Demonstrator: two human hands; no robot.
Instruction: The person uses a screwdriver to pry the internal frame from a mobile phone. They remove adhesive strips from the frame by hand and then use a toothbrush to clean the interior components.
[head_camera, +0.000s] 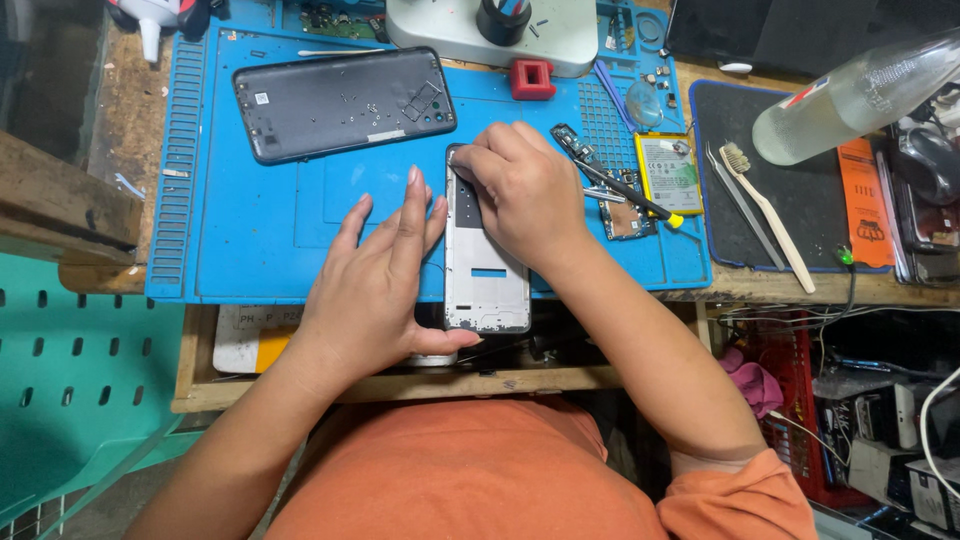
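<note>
phone frame (487, 270) lies lengthwise away from the person on blue mat (260, 240); back cover (343, 102), battery (668, 172) nearby. left hand (375, 285) open beside it; right hand (525, 190) closed at its top, perhaps pinching something.

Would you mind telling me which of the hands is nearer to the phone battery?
Right. The right hand rests on the phone frame, beside the battery; the left hand is farther away, left of the frame.
</note>
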